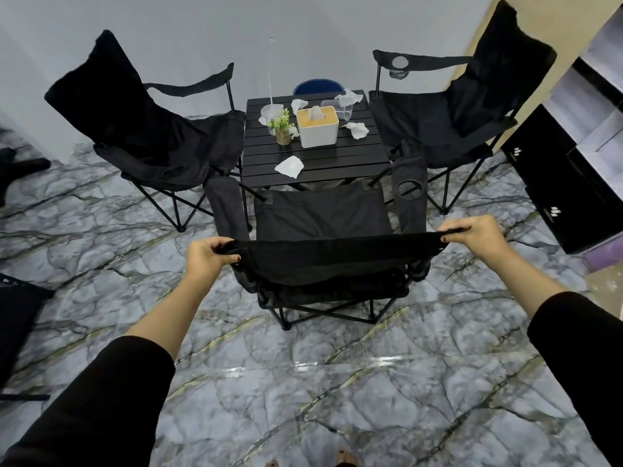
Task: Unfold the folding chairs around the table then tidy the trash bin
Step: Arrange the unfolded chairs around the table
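A black folding chair (pixel 323 217) stands spread open in front of me, facing the black slatted table (pixel 337 153). My left hand (pixel 207 256) grips the left top corner of its backrest and my right hand (pixel 473 235) grips the right top corner, with the fabric stretched between them. Two more black folding chairs stand open, one left of the table (pixel 141 129) and one right of it (pixel 448 119). A blue round object (pixel 318 86), perhaps the trash bin, shows behind the table, mostly hidden.
On the table lie crumpled tissues (pixel 290 166), a white tissue box (pixel 317 126), a small potted plant (pixel 282 128) and clear plastic cups (pixel 269 111). Black boxes (pixel 553 176) are stacked at the right. A dark object (pixel 17 318) sits at the left edge. The floor is marble-patterned.
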